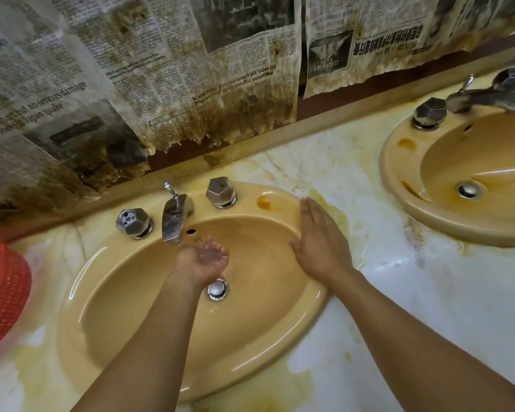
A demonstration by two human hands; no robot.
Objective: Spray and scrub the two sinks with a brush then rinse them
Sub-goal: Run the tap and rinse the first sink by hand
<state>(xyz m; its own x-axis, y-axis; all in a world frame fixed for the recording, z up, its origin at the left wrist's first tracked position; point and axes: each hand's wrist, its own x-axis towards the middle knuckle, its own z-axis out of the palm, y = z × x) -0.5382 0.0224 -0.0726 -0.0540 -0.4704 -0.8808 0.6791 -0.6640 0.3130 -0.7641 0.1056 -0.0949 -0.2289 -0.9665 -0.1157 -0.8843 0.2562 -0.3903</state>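
The left hand (204, 260) is held palm up and loosely cupped under the spout of the tap (174, 217), with only a little water in it, just above the drain (217, 289). The right hand (318, 242) is laid flat, fingers straight and together, on the right rim of the near sink (125, 307), nothing being gripped.

This sink is set into the surface (428, 292) close to its back edge; the 2nd sink (399, 173) is set well apart, toward the right end. Neither brush nor spray bottle is seen.

Both sinks are judged fixed, rigid and hard-glazed, and slippery where wet. They are not to be lifted, only pressed and rubbed. The broad rim is probably the best place for a steadying palm.

The near bowl is oval. Its long axis is laid along the surface, parallel to the back edge, and its tap is pointed toward the front edge, over the bowl.

A red basket (3, 289) is seen at the left edge, and stained newspaper (131, 84) is hung behind.
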